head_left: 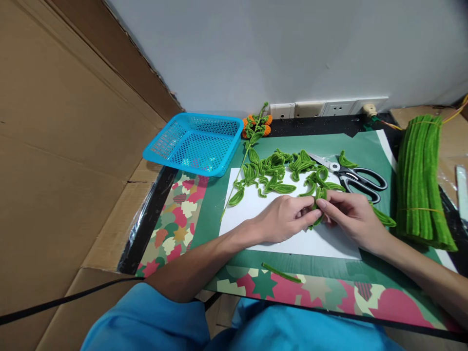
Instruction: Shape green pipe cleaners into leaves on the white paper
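Observation:
My left hand and my right hand meet over a sheet of white paper. Between their pinched fingertips is a green pipe cleaner piece, bent into a leaf-like shape; my fingers cover part of it. Just beyond my hands lies a heap of looped green pipe cleaner leaves. Scissors with black and grey handles rest behind my right hand, their blades pointing left. One straight green pipe cleaner lies near the front edge of the table.
A blue plastic basket stands at the back left. Beside it lies a green stem with orange flowers. A thick bundle of green pipe cleaners is at the right. Wall sockets run behind the table, and cardboard rises on the left.

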Motion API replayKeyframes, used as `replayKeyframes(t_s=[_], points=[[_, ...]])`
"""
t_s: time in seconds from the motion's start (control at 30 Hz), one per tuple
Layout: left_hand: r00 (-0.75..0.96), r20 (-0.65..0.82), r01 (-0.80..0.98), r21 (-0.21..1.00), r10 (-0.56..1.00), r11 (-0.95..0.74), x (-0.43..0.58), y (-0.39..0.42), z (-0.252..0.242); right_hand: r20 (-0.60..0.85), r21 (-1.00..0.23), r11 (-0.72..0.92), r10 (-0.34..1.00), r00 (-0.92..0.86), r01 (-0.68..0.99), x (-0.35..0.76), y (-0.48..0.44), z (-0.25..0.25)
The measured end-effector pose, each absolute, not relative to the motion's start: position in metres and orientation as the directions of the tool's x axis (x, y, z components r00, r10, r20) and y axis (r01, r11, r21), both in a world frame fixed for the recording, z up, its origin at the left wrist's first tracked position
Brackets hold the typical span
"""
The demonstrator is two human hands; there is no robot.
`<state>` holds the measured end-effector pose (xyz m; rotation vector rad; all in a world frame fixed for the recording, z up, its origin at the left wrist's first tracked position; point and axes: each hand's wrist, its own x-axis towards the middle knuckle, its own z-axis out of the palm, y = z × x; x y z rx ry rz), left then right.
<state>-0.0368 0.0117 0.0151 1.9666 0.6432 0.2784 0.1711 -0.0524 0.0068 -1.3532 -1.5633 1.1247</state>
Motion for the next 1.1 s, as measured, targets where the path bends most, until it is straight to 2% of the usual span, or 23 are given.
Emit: replayKeyframes(t_s=[1.1], points=[[0.830,-0.070,0.313,0.879,0.553,-0.359,-0.0365,0.0107,0.0131,0.014,-0.946,0.061,0.989,-0.150,0.317,0.1741,-0.0538,0.0023]])
